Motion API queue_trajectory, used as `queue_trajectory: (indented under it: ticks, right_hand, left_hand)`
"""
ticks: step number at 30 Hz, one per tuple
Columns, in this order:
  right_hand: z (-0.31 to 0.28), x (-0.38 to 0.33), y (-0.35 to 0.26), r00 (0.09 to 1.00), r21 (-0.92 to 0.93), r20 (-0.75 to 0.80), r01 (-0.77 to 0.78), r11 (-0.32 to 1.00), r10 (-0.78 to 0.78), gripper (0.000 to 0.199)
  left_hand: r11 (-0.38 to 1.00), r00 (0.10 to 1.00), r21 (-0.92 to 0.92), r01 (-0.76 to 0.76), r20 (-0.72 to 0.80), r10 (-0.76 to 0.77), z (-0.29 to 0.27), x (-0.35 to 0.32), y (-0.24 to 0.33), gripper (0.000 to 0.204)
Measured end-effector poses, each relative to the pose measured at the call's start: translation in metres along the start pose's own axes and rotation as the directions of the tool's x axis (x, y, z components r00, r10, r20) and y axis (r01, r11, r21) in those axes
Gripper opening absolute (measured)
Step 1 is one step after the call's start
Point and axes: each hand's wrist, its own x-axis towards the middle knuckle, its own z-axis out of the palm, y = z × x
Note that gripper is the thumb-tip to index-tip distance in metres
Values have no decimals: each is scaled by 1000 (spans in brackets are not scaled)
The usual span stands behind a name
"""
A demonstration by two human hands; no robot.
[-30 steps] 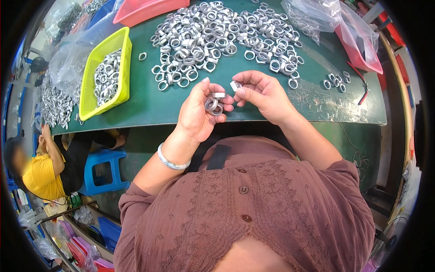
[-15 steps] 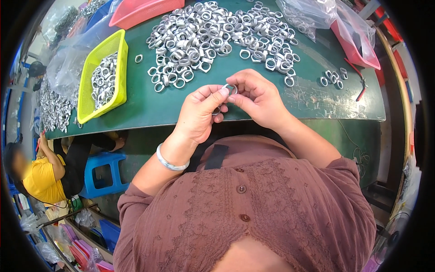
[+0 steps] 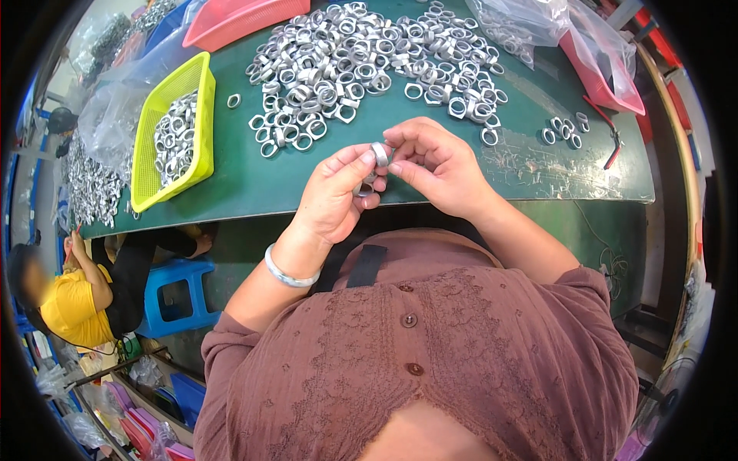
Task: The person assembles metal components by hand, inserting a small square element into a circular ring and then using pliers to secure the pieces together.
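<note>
My left hand point(image 3: 336, 188) pinches a silver metal ring point(image 3: 380, 154) between thumb and fingers, its broad outer band facing up. Lower in the same hand, the curled fingers hold another ring point(image 3: 364, 189), partly hidden. Just right of the upper ring is my right hand point(image 3: 434, 163), its thumb and forefinger apart and close to the ring's edge; whether they touch it is hard to tell. Beyond both hands a large pile of similar rings point(image 3: 327, 94) spreads over the green table point(image 3: 223, 173).
A yellow-green basket point(image 3: 206, 127) of rings stands at left, beside one loose ring point(image 3: 234, 101). Several rings point(image 3: 567, 129) lie at right near a red-handled tool point(image 3: 613, 152). Pink baskets point(image 3: 231, 21) stand farther back. A person in yellow point(image 3: 77, 307) sits at left near a blue stool point(image 3: 177, 296).
The upper ring has turned in my left fingers, from showing its opening to showing its outer band. My right thumb and forefinger have loosened from it.
</note>
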Motion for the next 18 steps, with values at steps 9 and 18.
queue_trajectory:
  ticks: [9,18]
  right_hand:
    - [2,1,-3,999,-90,-4,36,995,-36,25]
    - [7,8,-7,987,-239,22,158,958,-157,18]
  left_hand:
    - [1000,1000,-24,10,15,-10,-3,0,0,17]
    - [992,996,-125,31,84,-20,-11,-1,0,28]
